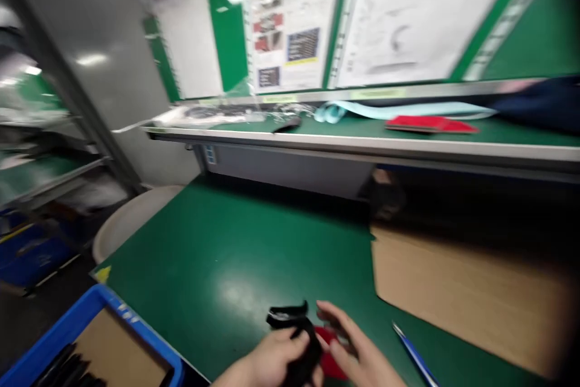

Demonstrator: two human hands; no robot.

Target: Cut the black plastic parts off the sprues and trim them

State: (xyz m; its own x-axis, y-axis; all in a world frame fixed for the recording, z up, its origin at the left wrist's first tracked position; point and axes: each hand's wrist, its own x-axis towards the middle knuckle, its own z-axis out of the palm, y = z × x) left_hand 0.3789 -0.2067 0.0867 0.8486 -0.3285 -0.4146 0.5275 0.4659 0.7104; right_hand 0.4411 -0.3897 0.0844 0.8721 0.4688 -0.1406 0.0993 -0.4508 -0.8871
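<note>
My left hand (276,357) is closed on a black strap-like piece (308,351), whose folded upper end sticks up above the fingers with a pale patch on it. Close by on the right, my right hand (356,348) has its fingers apart and slightly curled. Between the two hands shows a red piece (333,366); whether it is joined to the black one, I cannot tell. Right of my right hand, a slim blue tool (414,354) with a pointed metal tip lies on the green table (217,254).
A blue bin (102,293) with black items and cardboard stands at lower left. Brown cardboard (453,290) covers the right side. Above the table runs a shelf (344,140) carrying light-blue straps (399,110), red pieces (428,124) and a small black object (287,125).
</note>
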